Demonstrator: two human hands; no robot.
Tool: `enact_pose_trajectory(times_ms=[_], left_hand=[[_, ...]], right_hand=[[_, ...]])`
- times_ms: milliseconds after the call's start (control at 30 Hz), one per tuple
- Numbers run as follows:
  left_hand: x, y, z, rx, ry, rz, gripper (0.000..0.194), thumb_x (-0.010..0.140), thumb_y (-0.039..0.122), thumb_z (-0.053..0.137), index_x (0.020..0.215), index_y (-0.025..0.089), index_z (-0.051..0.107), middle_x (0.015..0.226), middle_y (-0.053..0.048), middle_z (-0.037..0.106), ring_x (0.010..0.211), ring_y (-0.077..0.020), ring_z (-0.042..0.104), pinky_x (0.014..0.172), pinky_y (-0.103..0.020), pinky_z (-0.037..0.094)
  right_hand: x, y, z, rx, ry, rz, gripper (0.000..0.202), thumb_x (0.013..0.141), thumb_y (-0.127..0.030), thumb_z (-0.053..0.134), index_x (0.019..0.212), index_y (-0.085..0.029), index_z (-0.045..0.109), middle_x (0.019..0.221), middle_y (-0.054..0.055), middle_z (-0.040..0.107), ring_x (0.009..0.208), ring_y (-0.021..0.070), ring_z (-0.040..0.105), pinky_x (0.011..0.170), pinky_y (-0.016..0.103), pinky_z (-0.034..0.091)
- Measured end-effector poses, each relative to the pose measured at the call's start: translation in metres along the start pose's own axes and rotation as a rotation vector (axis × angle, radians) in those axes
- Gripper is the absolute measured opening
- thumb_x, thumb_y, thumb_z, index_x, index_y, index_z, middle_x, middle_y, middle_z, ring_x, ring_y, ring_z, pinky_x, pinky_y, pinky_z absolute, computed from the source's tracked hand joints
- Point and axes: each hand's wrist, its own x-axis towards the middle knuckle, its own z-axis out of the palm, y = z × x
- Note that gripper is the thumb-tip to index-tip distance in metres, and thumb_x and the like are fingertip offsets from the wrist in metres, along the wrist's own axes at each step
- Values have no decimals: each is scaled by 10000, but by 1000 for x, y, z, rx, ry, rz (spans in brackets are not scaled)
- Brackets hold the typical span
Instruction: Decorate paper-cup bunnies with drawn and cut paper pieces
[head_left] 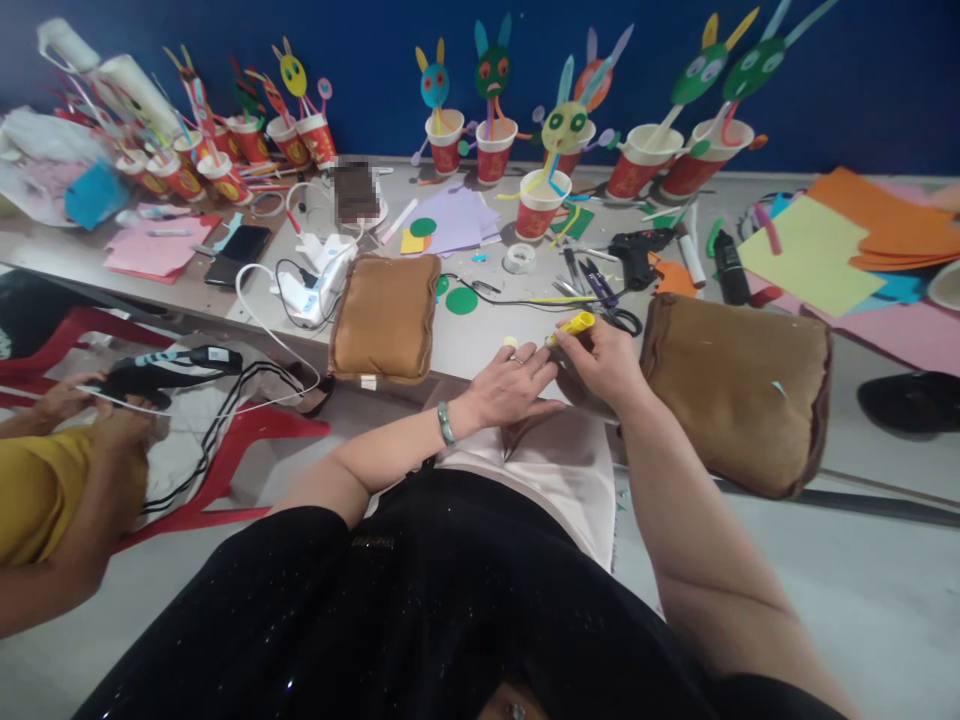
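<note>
My right hand [598, 362] is closed around a yellow marker [576, 324] at the table's front edge. Beside it my left hand [514, 385], with a ring and a green bangle, lies with its fingers spread at the edge, close to the marker's lower end. A small pale yellow piece [509, 342] shows just behind the left fingers. Farther back are a green paper circle [461, 301], a roll of white tape [519, 258] and several pens [592, 280] beside black scissors [625, 320].
Brown cushions [386, 318] [739, 390] flank my hands. Behind stand red cups [536, 215] with paper puppets. A black glue gun [639, 258], its cable and coloured paper [810, 245] lie right. A seated person [75, 470] is at the left.
</note>
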Motion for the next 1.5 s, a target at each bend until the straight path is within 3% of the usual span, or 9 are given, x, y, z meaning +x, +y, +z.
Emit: enact_pose_trajectory(times_ms=[467, 633, 767, 833, 1033, 1233, 1367, 1500], left_hand=[[0, 1, 3, 28, 19, 2, 639, 1146, 632, 421, 1411, 134, 722, 1606, -240, 639, 1413, -361, 611, 1156, -513, 465], [1, 0, 3, 36, 6, 6, 669, 1143, 642, 423, 1464, 122, 693, 1626, -242, 622, 1411, -366, 602, 1142, -504, 455], [0, 1, 1, 24, -6, 5, 658, 1152, 638, 392, 1410, 123, 712, 1619, -225, 627, 1386, -352, 613, 1113, -471, 456], [0, 1, 0, 18, -7, 5, 659, 1153, 636, 392, 1411, 119, 709, 1610, -226, 632, 1380, -351, 616, 1109, -469, 458], [-1, 0, 3, 11, 12, 12, 689, 1162, 633, 348, 1456, 112, 690, 1620, -238, 626, 1406, -361, 609, 1142, -499, 455], [-1, -1, 4, 15, 34, 21, 670, 1163, 620, 360, 1444, 111, 694, 1589, -243, 643, 1378, -351, 624, 1132, -490, 467], [0, -1, 3, 24, 25, 26, 676, 1158, 639, 365, 1422, 118, 705, 1563, -240, 661, 1353, -352, 636, 1105, -489, 482], [0, 0, 1, 27, 5, 14, 682, 1158, 639, 362, 1442, 118, 698, 1614, -236, 630, 1399, -359, 615, 1137, -494, 467]], right_hand=[[1, 0, 1, -69, 0, -27, 341, 980, -583, 684, 1071, -266, 771, 956, 104, 831, 883, 342, 795, 873, 502, 644], [0, 2, 2, 5, 120, 9, 346, 959, -605, 715, 1040, -271, 763, 891, 105, 816, 793, 325, 778, 796, 498, 656], [1, 9, -1, 172, 260, 151, 424, 958, -688, 703, 1048, -274, 701, 667, 23, 703, 560, 259, 675, 596, 439, 608], [1, 11, -2, 214, 278, 173, 434, 947, -692, 714, 1058, -276, 662, 658, 1, 693, 520, 237, 645, 542, 408, 582], [-6, 4, -4, 67, 85, 32, 308, 926, -532, 765, 1083, -273, 707, 873, 58, 793, 697, 261, 722, 692, 428, 638], [-5, -2, -7, -76, -50, -73, 304, 956, -519, 708, 1123, -266, 725, 918, 87, 796, 773, 295, 735, 807, 460, 634], [-3, -1, -5, -108, -42, -120, 323, 980, -555, 666, 1111, -264, 719, 1012, 123, 815, 877, 327, 771, 871, 493, 641], [-6, 3, -9, -34, 45, -36, 397, 1024, -601, 633, 1228, -266, 694, 883, 94, 784, 736, 310, 741, 758, 491, 629]])
